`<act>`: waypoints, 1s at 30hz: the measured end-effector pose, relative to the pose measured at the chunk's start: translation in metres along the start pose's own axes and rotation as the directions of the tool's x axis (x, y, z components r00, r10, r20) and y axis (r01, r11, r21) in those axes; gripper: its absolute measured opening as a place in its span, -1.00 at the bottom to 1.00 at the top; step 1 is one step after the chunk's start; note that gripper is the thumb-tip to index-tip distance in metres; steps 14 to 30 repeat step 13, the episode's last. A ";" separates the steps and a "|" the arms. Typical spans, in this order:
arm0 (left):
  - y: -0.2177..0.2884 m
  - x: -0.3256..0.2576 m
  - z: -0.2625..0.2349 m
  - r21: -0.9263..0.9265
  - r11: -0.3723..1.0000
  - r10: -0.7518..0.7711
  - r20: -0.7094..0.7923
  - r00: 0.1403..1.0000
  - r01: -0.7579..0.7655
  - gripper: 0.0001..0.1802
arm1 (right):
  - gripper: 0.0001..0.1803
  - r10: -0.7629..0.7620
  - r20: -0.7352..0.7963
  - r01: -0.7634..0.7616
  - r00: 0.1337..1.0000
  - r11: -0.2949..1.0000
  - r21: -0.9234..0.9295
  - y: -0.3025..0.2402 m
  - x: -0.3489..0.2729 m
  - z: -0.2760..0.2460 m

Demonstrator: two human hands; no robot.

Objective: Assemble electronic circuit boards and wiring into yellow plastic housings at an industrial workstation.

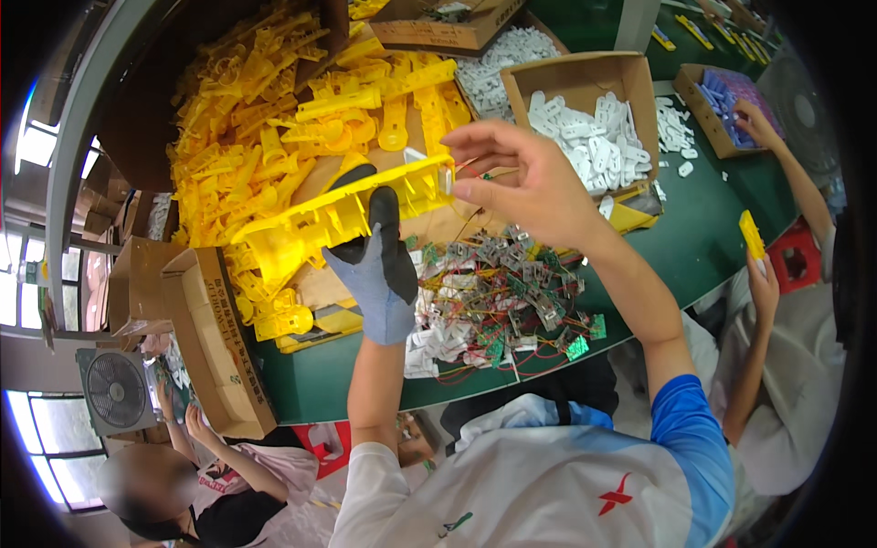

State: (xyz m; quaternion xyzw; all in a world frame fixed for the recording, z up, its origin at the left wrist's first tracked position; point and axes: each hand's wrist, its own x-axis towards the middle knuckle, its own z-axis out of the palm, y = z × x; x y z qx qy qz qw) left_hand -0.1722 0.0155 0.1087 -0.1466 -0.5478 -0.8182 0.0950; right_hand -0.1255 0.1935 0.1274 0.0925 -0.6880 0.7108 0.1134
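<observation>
My left hand (379, 283), in a grey-blue glove with black fingers, is closed round a long yellow plastic housing (315, 217). The housing is tilted, its ribbed hollow side toward me. At its right end is my bare right hand (512, 178), thumb and fingers apart. The thumb tip is beside a small whitish piece (446, 180) at that end; whether it touches is unclear. Thin wires (475, 171) show between the right fingers, partly hidden. Below the hands lies a tangled heap of wired circuit boards and metal parts (525, 283).
Yellow plastic parts (247, 119) pile up at the left. A cardboard box (512, 87) of white pieces stands beyond my right hand, and an empty-looking carton (215, 338) at the left edge. Co-workers' hands (763, 283) are at the right, another person (247, 475) at lower left.
</observation>
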 end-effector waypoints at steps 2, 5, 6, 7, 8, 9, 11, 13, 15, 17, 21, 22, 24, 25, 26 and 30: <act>0.000 0.002 0.000 -0.049 0.998 -0.033 0.089 0.995 0.038 -0.65 | -0.58 0.044 -0.034 -0.043 0.998 0.999 0.017 0.005 0.000 -0.001; -0.005 0.004 0.002 -0.134 0.986 -0.079 0.157 0.984 0.101 -0.65 | -0.60 -0.045 -0.016 0.042 0.999 0.989 -0.144 0.008 -0.006 0.002; -0.003 0.006 0.003 -0.076 0.990 -0.105 0.146 0.984 0.117 -0.66 | -0.61 -0.094 0.002 0.092 0.996 0.971 -0.223 0.008 -0.008 0.004; -0.003 0.007 0.005 -0.078 0.989 -0.114 0.145 0.983 0.127 -0.66 | -0.61 -0.084 -0.001 0.082 0.996 0.971 -0.225 0.010 -0.008 0.005; -0.002 0.009 0.006 -0.082 0.982 -0.151 0.183 0.971 0.168 -0.66 | -0.61 -0.017 -0.023 0.013 1.000 0.982 -0.188 0.013 -0.005 0.005; -0.002 0.009 0.006 -0.085 0.974 -0.186 0.219 0.958 0.209 -0.65 | -0.60 0.050 -0.042 -0.056 0.998 0.987 -0.149 0.015 -0.003 0.005; -0.008 0.007 0.003 -0.056 0.979 -0.178 0.211 0.961 0.194 -0.60 | -0.60 0.043 -0.063 -0.051 0.997 0.989 -0.139 0.021 0.000 0.006; -0.010 0.006 0.009 0.076 0.991 0.107 0.015 0.994 -0.107 -0.53 | -0.64 0.091 -0.028 -0.093 0.995 0.862 -0.498 0.018 0.001 0.004; -0.010 0.006 0.009 0.076 0.991 0.107 0.015 0.994 -0.107 -0.53 | -0.64 0.091 -0.028 -0.093 0.995 0.862 -0.498 0.018 0.001 0.004; -0.010 0.006 0.009 0.076 0.991 0.107 0.015 0.994 -0.107 -0.53 | -0.64 0.091 -0.028 -0.093 0.995 0.862 -0.498 0.018 0.001 0.004; -0.010 0.006 0.009 0.076 0.991 0.107 0.015 0.994 -0.107 -0.53 | -0.64 0.091 -0.028 -0.093 0.995 0.862 -0.498 0.018 0.001 0.004; -0.010 0.006 0.009 0.076 0.991 0.107 0.015 0.994 -0.107 -0.53 | -0.64 0.091 -0.028 -0.093 0.995 0.862 -0.498 0.018 0.001 0.004; -0.010 0.006 0.009 0.076 0.991 0.107 0.015 0.994 -0.107 -0.53 | -0.64 0.091 -0.028 -0.093 0.995 0.862 -0.498 0.018 0.001 0.004; -0.010 0.006 0.009 0.076 0.991 0.107 0.015 0.994 -0.107 -0.53 | -0.64 0.091 -0.028 -0.093 0.995 0.862 -0.498 0.018 0.001 0.004; -0.010 0.006 0.009 0.076 0.991 0.107 0.015 0.994 -0.107 -0.53 | -0.64 0.091 -0.028 -0.093 0.995 0.862 -0.498 0.018 0.001 0.004; -0.010 0.006 0.009 0.076 0.991 0.107 0.015 0.994 -0.107 -0.53 | -0.64 0.091 -0.028 -0.093 0.995 0.862 -0.498 0.018 0.001 0.004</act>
